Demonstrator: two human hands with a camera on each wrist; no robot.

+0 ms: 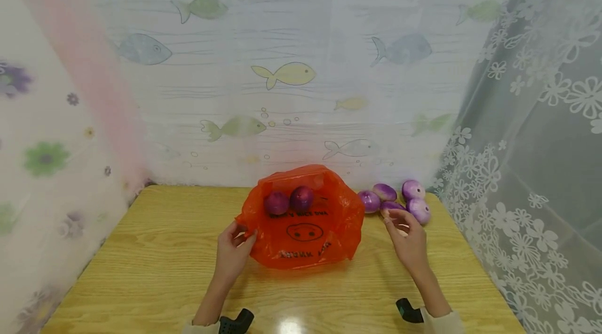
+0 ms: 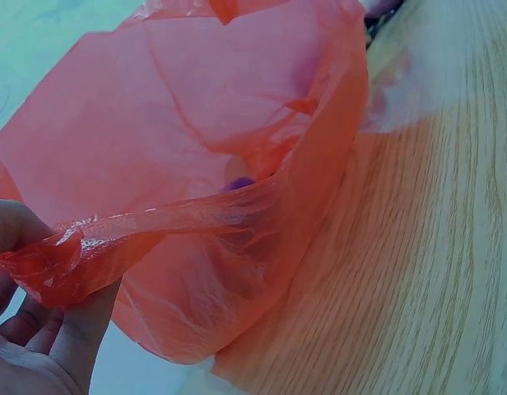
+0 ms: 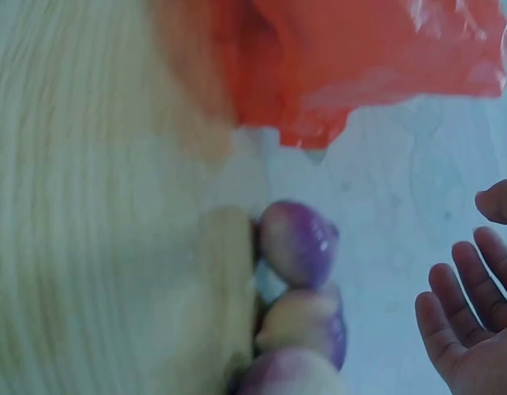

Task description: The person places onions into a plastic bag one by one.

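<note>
While the left hand (image 1: 235, 250) pinches the rim of a translucent red plastic bag (image 1: 263, 245), the right hand (image 1: 408, 237) is empty, fingers loose. Bagging looks partly done: two round purple onions (image 1: 302, 198) inside, five purple-and-white onions (image 1: 369, 202) left outside, rightward on the wooden worktop (image 1: 164, 240).

Glossy plastic bag (image 1: 345, 214) (slightly crinkled).

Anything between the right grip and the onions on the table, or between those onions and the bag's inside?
Nothing visible stands between the right grip and the onions. Toward the bag, only its own right wall and rim separate them from its inside.
</note>
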